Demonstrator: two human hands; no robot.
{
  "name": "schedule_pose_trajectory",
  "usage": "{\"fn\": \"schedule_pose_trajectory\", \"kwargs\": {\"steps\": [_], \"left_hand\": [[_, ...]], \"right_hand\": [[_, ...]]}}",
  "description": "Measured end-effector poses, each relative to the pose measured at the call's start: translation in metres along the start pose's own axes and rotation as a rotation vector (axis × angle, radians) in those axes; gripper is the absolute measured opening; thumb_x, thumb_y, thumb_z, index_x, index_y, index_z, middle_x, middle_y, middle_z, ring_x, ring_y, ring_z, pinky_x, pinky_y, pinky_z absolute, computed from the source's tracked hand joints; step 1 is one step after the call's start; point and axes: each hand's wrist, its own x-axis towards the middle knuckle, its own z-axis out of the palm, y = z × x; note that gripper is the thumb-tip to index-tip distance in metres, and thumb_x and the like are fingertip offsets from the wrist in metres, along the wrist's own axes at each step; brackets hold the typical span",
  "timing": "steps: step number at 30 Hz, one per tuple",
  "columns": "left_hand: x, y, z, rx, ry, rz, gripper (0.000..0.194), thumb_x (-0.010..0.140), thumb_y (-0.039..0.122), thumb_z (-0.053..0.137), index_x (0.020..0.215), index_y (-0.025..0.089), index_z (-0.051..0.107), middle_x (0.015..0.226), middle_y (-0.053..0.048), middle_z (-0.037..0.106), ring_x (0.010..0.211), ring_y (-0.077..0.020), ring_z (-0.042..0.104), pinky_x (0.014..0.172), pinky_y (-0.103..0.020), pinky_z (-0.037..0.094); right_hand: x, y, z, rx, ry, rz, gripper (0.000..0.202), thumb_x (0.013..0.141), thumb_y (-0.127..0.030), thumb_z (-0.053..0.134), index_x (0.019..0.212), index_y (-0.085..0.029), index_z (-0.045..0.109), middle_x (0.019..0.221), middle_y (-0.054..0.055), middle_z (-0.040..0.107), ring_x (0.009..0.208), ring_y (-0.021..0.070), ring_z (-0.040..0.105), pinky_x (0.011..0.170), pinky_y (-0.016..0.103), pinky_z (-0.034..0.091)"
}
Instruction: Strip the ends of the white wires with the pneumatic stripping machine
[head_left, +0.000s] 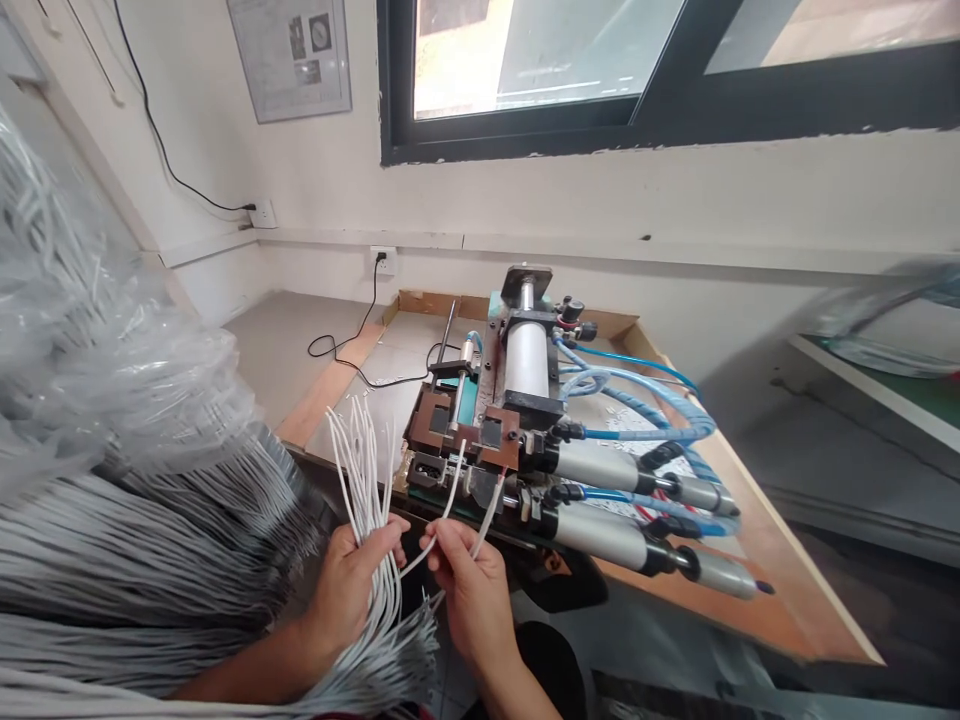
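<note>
My left hand is closed around a bundle of thin white cables, whose loose ends fan upward above the thumb. Beside it, my right hand pinches a single white cable between thumb and fingers. That cable's upper end reaches the front of a pneumatic machine with brown plates. Another pale cable runs from the right brown plate down to the same hand, with a bit of red near its top. Exactly how this second cable is gripped is hidden by the fingers.
Big bundles of grey cables under clear plastic wrap fill the left side. Silver cylinders and blue air hoses extend right from the machine. A wooden rim edges the bench. A black cord leads to a wall socket.
</note>
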Motion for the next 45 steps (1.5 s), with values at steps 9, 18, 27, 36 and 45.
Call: {"fn": "schedule_pose_trajectory", "kwargs": {"steps": [9, 18, 27, 36, 45], "left_hand": [[0.001, 0.003, 0.004, -0.067, -0.034, -0.086, 0.024, 0.072, 0.033, 0.06, 0.084, 0.013, 0.064, 0.05, 0.002, 0.056, 0.045, -0.0108, 0.052, 0.048, -0.022, 0.041], [-0.005, -0.004, 0.002, -0.012, -0.059, -0.071, 0.023, 0.07, 0.036, 0.061, 0.07, 0.013, 0.06, 0.056, -0.001, 0.063, 0.041, -0.012, 0.055, 0.042, -0.023, 0.043], [-0.005, 0.001, 0.005, -0.097, 0.045, -0.086, 0.018, 0.063, 0.027, 0.069, 0.073, 0.013, 0.063, 0.059, -0.001, 0.064, 0.054, -0.0129, 0.057, 0.054, -0.024, 0.046], [-0.001, 0.006, 0.006, -0.132, 0.121, -0.082, 0.02, 0.059, 0.027, 0.071, 0.071, 0.012, 0.064, 0.051, 0.002, 0.058, 0.047, -0.0109, 0.054, 0.051, -0.023, 0.043], [-0.002, 0.003, 0.007, -0.107, 0.077, -0.045, 0.017, 0.061, 0.025, 0.07, 0.072, 0.014, 0.063, 0.054, 0.003, 0.058, 0.049, -0.0106, 0.052, 0.053, -0.023, 0.043]], "right_hand": [[0.008, -0.012, 0.008, 0.128, 0.069, 0.086, 0.027, 0.06, -0.037, 0.071, 0.055, -0.012, 0.06, 0.046, -0.004, 0.044, 0.039, 0.0027, 0.029, 0.037, 0.016, 0.016], [0.005, -0.013, 0.016, 0.078, -0.167, 0.156, 0.027, 0.065, -0.039, 0.068, 0.073, -0.013, 0.064, 0.045, -0.006, 0.04, 0.038, 0.0064, 0.037, 0.037, 0.019, 0.03], [-0.004, -0.006, 0.01, 0.051, 0.049, -0.032, 0.022, 0.067, -0.036, 0.067, 0.068, -0.015, 0.061, 0.061, 0.001, 0.058, 0.052, 0.0096, 0.048, 0.047, 0.02, 0.038], [0.001, -0.012, 0.011, 0.091, 0.163, 0.053, 0.027, 0.058, -0.034, 0.073, 0.055, -0.013, 0.057, 0.048, -0.001, 0.054, 0.041, 0.0055, 0.035, 0.038, 0.018, 0.02], [0.007, -0.015, 0.012, 0.066, 0.095, 0.061, 0.021, 0.062, -0.032, 0.069, 0.057, -0.014, 0.061, 0.049, -0.002, 0.053, 0.046, 0.0076, 0.041, 0.046, 0.019, 0.031]]}}
